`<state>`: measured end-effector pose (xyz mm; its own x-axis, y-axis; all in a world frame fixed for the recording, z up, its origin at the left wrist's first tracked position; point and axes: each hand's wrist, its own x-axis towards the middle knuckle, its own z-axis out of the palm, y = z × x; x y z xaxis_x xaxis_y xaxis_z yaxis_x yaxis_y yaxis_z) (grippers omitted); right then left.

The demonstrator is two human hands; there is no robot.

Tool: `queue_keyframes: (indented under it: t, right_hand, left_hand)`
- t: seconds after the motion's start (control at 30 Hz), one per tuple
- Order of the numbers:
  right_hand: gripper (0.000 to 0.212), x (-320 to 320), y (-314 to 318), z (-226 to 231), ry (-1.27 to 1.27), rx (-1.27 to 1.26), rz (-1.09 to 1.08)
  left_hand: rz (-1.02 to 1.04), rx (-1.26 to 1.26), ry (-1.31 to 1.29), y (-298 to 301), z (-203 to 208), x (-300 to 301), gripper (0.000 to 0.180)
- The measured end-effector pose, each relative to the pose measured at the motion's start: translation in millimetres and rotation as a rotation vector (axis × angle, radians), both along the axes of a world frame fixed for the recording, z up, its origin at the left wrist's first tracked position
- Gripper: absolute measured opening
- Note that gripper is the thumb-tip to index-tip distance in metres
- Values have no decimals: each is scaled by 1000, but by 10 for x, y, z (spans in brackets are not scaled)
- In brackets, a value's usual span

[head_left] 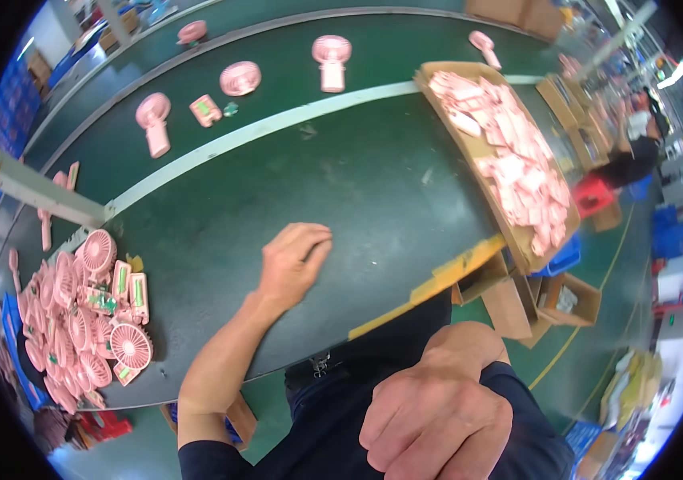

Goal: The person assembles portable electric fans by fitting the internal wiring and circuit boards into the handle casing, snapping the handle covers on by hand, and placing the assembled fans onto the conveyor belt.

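My left hand [292, 260] rests on the dark green work table [357, 184], its fingers loosely bent and a gap between thumb and forefinger. Nothing shows in it. My right hand [441, 420] is raised off the table, close in front of my body, with the fingers curled into a fist. Whatever that fist may hold is hidden. To the left of my left hand lies a heap of pink handheld fans [77, 328], some with green circuit boards showing. A shallow cardboard box [477, 148] of pink plastic housing parts [517, 172] stands at the right.
Beyond a pale rail [261, 134] runs a green conveyor belt [389, 48] carrying spaced pink fans [332, 60] and an opened fan part [205, 110]. Yellow tape [429, 284] marks the table's near right edge. Cardboard boxes [509, 308] sit below it. A person [637, 152] is farther right.
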<state>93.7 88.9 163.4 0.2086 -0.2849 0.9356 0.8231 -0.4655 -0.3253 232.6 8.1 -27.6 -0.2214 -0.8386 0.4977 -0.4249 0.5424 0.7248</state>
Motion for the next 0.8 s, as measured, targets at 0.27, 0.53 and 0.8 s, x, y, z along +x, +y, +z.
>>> queue_keyframes:
  t: [0.27, 0.53, 0.8]
  right_hand:
    - [28, 560, -785, -167, 530, 70, -146]
    - [25, 1338, -3423, -1532, 969, -14, -1302]
    - [71, 1735, -4411, -2091, 1538, 94, -1706]
  left_hand:
    - [-15, 117, 245, -83, -142, 107, 8]
    - [8, 152, 306, -35, -160, 165, 7]
    - [17, 201, 333, -34, -204, 234, 8]
